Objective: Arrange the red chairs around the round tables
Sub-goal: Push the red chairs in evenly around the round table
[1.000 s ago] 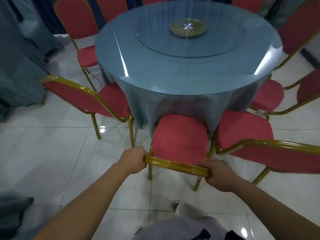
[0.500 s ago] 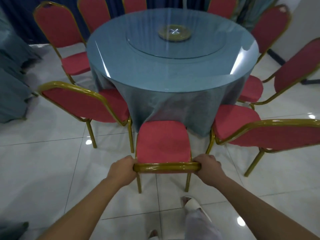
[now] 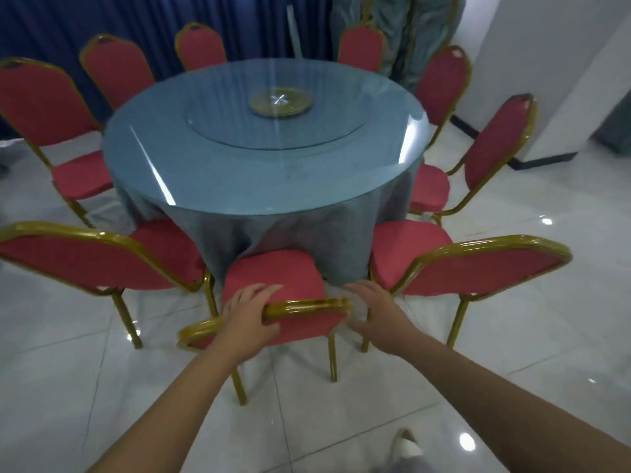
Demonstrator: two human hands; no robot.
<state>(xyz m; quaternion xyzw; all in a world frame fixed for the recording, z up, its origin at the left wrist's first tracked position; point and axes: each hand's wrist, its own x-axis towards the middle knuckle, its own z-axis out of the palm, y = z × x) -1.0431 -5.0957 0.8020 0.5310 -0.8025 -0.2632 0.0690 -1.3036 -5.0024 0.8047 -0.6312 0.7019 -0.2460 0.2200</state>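
Note:
A red chair with a gold frame [image 3: 273, 278] stands in front of me, its seat pushed up to the blue cloth of the round table [image 3: 239, 179]. My left hand [image 3: 251, 314] lies over the chair's top back rail, fingers stretched forward towards the seat and thumb under the rail. My right hand [image 3: 374, 312] hovers just right of the rail's end with fingers spread, touching nothing. Two more red chairs flank this one, the left neighbour [image 3: 102, 264] and the right neighbour [image 3: 478, 271].
Several other red chairs ring the table, such as one at far left [image 3: 41, 104] and one at right [image 3: 495, 145]. A glass turntable [image 3: 276, 128] tops the table. Blue curtains hang behind, a white wall [image 3: 563, 97] stands at right, and the tiled floor is glossy.
Both hands gripped the back rail before. The right hand has let go and opened, and the left hand's fingers have straightened over the rail. The view has risen and pulled back.

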